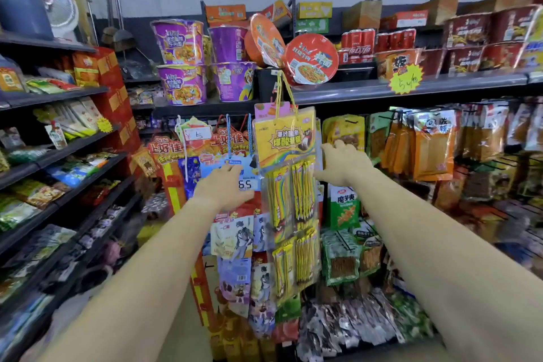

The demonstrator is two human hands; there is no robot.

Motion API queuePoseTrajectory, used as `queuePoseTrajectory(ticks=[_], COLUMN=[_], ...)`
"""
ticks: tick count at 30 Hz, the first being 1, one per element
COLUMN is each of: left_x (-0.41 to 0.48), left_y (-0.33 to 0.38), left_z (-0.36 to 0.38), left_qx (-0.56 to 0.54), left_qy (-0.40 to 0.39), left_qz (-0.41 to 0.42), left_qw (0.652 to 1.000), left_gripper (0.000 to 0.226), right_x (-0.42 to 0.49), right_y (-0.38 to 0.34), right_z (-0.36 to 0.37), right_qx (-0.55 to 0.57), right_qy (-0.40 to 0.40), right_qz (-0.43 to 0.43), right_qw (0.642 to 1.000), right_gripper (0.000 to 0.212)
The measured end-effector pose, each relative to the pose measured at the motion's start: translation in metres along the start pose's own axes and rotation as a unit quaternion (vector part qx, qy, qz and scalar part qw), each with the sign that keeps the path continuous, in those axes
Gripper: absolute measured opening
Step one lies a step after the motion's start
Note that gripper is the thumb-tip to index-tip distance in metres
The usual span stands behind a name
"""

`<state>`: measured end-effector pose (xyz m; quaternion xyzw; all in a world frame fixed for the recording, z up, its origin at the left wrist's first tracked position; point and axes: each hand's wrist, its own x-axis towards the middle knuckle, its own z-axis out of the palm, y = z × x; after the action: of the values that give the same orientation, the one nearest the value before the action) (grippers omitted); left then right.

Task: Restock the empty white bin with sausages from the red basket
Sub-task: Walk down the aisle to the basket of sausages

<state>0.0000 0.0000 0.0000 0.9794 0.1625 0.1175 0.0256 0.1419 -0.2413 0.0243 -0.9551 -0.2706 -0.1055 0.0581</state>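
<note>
Neither a white bin nor a red basket shows in the head view, and I see no sausages. Both my bare arms stretch forward towards a hanging display at the shelf end. My left hand point(224, 189) is at the hanging snack packs beside a price tag reading 6.5 point(246, 184); its fingers point away from me and are foreshortened. My right hand point(341, 164) rests against the right edge of a clear hanging bag of yellow stick packs point(289, 185), with fingers apart and thumb touching the plastic. That bag hangs by yellow cords from the upper shelf.
Purple and red instant-noodle bowls point(311, 58) crowd the top shelf point(411, 87). Packets of snacks hang on pegs to the right point(432, 144). Dark shelves of bagged goods point(58, 156) line the left side. More packs hang below the yellow bag point(235, 244). Silver packets point(352, 320) lie low down.
</note>
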Motion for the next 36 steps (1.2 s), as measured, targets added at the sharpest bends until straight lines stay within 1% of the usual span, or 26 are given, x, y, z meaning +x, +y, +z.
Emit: queuePoseTrajectory(ticks=[4, 8, 13, 17, 19, 20, 24, 28, 31, 33, 36], left_x=[-0.001, -0.004, -0.012, -0.025, -0.035, -0.042, -0.072, -0.109, -0.136, -0.149, -0.164], left_y=[0.02, 0.049, 0.102, 0.167, 0.208, 0.231, 0.324, 0.416, 0.474, 0.508, 0.552], left_z=[0.047, 0.099, 0.16, 0.201, 0.216, 0.222, 0.242, 0.256, 0.261, 0.266, 0.27], left_qx=[0.017, 0.005, 0.009, 0.015, 0.007, 0.006, 0.008, 0.001, -0.002, -0.004, -0.009], left_qy=[-0.077, -0.116, -0.186, -0.23, -0.25, -0.259, -0.286, -0.277, -0.279, -0.275, -0.276], left_qz=[0.051, 0.116, 0.185, 0.249, 0.286, 0.305, 0.387, 0.459, 0.504, 0.524, 0.551], left_qw=[0.996, 0.986, 0.965, 0.941, 0.925, 0.916, 0.876, 0.844, 0.817, 0.806, 0.788], left_gripper=[0.08, 0.076, 0.08, 0.086, 0.084, 0.084, 0.084, 0.079, 0.082, 0.083, 0.081], right_x=[-0.028, -0.066, -0.132, -0.202, -0.24, -0.26, -0.339, -0.417, -0.466, -0.49, -0.521], right_y=[0.02, 0.047, 0.097, 0.145, 0.171, 0.183, 0.235, 0.285, 0.314, 0.33, 0.35], right_z=[0.04, 0.082, 0.127, 0.149, 0.155, 0.156, 0.16, 0.163, 0.163, 0.159, 0.154], right_qx=[-0.027, -0.038, -0.028, -0.003, 0.01, 0.017, 0.035, 0.056, 0.064, 0.074, 0.081], right_qy=[-0.061, -0.132, -0.174, -0.196, -0.208, -0.212, -0.193, -0.194, -0.179, -0.175, -0.159], right_qz=[0.045, 0.095, 0.169, 0.252, 0.307, 0.337, 0.444, 0.533, 0.582, 0.609, 0.637], right_qw=[0.997, 0.986, 0.97, 0.948, 0.929, 0.917, 0.875, 0.822, 0.79, 0.77, 0.75], right_gripper=[0.082, 0.082, 0.085, 0.084, 0.086, 0.084, 0.08, 0.081, 0.081, 0.079, 0.076])
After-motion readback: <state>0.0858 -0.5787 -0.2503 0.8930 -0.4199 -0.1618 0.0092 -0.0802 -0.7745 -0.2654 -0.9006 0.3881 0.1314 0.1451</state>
